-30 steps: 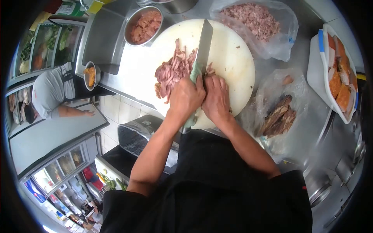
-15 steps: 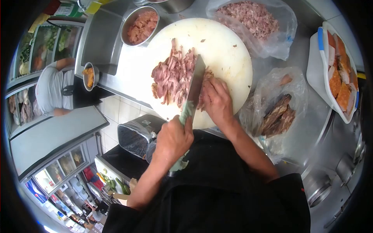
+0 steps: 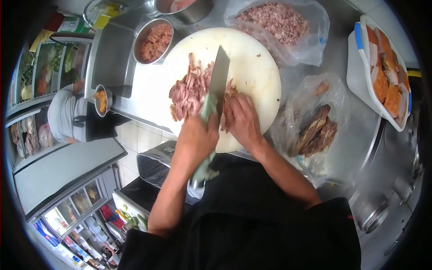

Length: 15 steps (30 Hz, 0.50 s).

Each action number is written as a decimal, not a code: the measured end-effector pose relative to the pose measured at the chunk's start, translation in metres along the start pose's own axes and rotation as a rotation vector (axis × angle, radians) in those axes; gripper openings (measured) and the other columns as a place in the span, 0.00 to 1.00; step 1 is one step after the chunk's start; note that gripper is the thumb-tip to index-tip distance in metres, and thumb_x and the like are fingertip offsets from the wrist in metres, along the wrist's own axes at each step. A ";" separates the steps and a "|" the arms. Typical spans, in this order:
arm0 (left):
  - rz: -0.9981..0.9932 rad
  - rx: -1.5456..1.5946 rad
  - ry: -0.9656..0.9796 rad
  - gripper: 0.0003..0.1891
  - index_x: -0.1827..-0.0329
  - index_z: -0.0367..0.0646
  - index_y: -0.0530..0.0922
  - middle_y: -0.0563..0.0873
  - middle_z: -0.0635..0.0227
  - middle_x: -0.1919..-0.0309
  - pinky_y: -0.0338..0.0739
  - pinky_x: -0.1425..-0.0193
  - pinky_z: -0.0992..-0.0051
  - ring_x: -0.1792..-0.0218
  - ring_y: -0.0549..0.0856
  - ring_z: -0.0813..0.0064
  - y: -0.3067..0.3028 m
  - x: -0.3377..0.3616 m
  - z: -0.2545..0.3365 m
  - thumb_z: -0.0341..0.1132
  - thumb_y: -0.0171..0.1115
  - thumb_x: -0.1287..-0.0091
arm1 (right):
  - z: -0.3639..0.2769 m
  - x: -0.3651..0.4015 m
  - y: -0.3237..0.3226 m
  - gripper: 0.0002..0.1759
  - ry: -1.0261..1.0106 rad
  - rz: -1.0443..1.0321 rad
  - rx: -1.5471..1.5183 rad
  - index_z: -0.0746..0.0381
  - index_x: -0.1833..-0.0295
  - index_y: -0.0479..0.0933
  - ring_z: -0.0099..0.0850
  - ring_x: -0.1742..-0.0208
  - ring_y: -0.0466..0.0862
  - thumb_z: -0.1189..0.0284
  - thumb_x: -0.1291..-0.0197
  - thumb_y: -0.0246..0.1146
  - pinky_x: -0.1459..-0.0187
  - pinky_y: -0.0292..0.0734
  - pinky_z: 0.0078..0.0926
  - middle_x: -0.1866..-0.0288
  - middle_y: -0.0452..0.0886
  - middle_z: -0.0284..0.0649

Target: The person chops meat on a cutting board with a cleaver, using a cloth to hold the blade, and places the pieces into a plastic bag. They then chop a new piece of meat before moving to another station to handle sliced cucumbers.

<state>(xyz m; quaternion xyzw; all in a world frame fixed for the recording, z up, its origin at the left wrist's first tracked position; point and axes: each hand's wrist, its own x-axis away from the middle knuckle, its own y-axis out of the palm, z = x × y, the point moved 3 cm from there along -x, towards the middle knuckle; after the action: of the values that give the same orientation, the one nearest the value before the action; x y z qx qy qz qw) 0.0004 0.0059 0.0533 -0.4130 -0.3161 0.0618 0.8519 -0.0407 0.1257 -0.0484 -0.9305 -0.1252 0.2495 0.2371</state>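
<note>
My left hand (image 3: pixel 197 138) is wrapped round the handle of a broad cleaver (image 3: pixel 220 67). A pale green cloth (image 3: pixel 209 108) is around the handle and hangs out below my fist. On the round white cutting board (image 3: pixel 258 56), a heap of sliced meat strips (image 3: pixel 189 96) lies left of the blade. My right hand (image 3: pixel 240 118) has its bent fingers pressed on a piece of meat (image 3: pixel 229 89) just right of the blade. Most of that piece is hidden under my fingers.
A bag of diced meat (image 3: pixel 276 22) and a bag of dark meat slabs (image 3: pixel 317 130) lie to the right. Beyond is a white tub (image 3: pixel 360 67) of crusted pieces. A metal bowl (image 3: pixel 137 47) of raw meat stands left. A co-worker (image 3: pixel 67 110) stands far left.
My left hand and the cleaver have shifted slightly left and the blade is lifted more, showing its broad side. My right hand stays on the meat. The whole view has shifted a little.
</note>
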 end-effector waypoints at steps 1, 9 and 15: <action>0.025 0.011 0.005 0.21 0.66 0.24 0.82 0.82 0.29 0.72 0.80 0.56 0.46 0.62 0.85 0.32 0.005 0.019 -0.008 0.40 0.58 0.27 | 0.001 0.001 0.001 0.11 0.015 -0.004 -0.003 0.70 0.56 0.78 0.52 0.50 0.79 0.88 0.47 0.63 0.47 0.77 0.43 0.53 0.79 0.52; 0.196 0.114 0.036 0.20 0.65 0.27 0.82 0.83 0.30 0.71 0.80 0.57 0.46 0.62 0.85 0.32 0.040 -0.020 -0.010 0.41 0.58 0.27 | 0.000 -0.002 0.000 0.14 0.004 -0.037 -0.024 0.72 0.52 0.79 0.52 0.47 0.79 0.87 0.47 0.64 0.44 0.77 0.43 0.48 0.80 0.53; 0.187 0.090 0.078 0.25 0.74 0.23 0.80 0.81 0.29 0.75 0.81 0.59 0.47 0.66 0.85 0.32 0.012 -0.047 -0.002 0.41 0.59 0.27 | 0.003 -0.005 -0.004 0.13 0.138 -0.081 -0.077 0.68 0.51 0.79 0.51 0.44 0.80 0.81 0.42 0.64 0.41 0.77 0.42 0.48 0.81 0.50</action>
<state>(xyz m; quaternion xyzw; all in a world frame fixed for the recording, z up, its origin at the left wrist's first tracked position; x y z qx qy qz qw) -0.0341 -0.0044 0.0206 -0.4040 -0.2399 0.1392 0.8717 -0.0465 0.1286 -0.0467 -0.9481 -0.1556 0.1699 0.2191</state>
